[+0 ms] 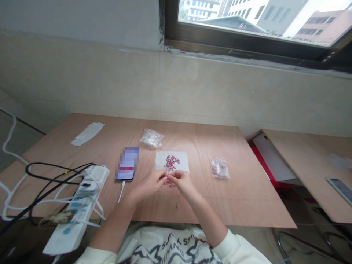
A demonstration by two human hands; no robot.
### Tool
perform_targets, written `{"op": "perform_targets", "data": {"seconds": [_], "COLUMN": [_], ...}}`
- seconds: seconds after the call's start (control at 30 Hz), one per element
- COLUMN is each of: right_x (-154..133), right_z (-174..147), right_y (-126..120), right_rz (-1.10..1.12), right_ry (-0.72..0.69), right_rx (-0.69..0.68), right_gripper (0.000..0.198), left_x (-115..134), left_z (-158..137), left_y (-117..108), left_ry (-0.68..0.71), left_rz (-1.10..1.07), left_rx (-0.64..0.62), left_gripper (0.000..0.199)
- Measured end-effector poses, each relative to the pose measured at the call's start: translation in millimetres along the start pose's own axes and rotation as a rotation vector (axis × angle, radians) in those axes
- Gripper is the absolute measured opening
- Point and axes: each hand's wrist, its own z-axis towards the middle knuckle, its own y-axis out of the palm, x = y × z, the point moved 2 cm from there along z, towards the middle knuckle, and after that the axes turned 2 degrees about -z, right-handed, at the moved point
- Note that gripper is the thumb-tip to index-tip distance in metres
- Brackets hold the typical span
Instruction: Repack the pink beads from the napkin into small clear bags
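Note:
My left hand (153, 183) and my right hand (181, 180) meet at the fingertips over the near edge of a white sheet of paper (182, 157). Both are pinched closed; whatever lies between the fingers is too small to make out. Just beyond them, a heap of small pink and dark bead-like pieces (172, 162) is spread on the paper. A clear plastic bag (220, 168) with some pink pieces inside lies to the right. Behind the paper and to its left sits a crumpled clear plastic bag (152, 138).
Left of the paper, a phone (127, 164) lies with a white charging cable (121, 192). A power strip (79, 209) with tangled black and white cords takes up the table's left edge. A folded white mask-like item (88, 134) lies at the back left. A second table (310, 157) stands at right.

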Motion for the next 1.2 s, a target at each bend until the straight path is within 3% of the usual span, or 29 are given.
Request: {"op": "perform_targets", "data": {"seconds": [0.1,0.27,0.4,0.57,0.7,0.83,1.0,1.2], "right_x": [0,-2,-7,-9,-8,-1,17,19], "right_z": [2,9,10,5,2,5,14,20], "right_y": [1,-2,4,17,12,10,21,6], "right_rz": [-0.061,-0.25,-0.416,-0.592,-0.697,-0.653,-0.416,-0.266], "right_ry": [-0.014,-0.099,-0.254,-0.36,-0.396,-0.377,-0.26,-0.204], "right_rx": [0.031,0.152,0.163,0.107,0.194,0.226,-0.03,0.094], "right_gripper": [0.017,0.011,0.011,0.011,0.014,0.014,0.007,0.012], "left_x": [-5,-14,-14,-16,-24,-28,-31,-22], "left_z": [3,9,13,19,22,21,17,9], "left_y": [-2,-17,-20,-12,-11,0,15,-5], "left_ry": [-0.011,-0.047,-0.044,0.158,0.161,0.198,0.252,0.186], "left_rz": [0.048,0.215,0.249,0.168,0.167,0.129,0.073,0.153], "left_rx": [0.046,0.241,0.174,0.134,0.12,0.134,0.152,0.021], "left_gripper": [0.017,0.008,0.006,0.057,0.069,0.06,0.055,0.041]}}
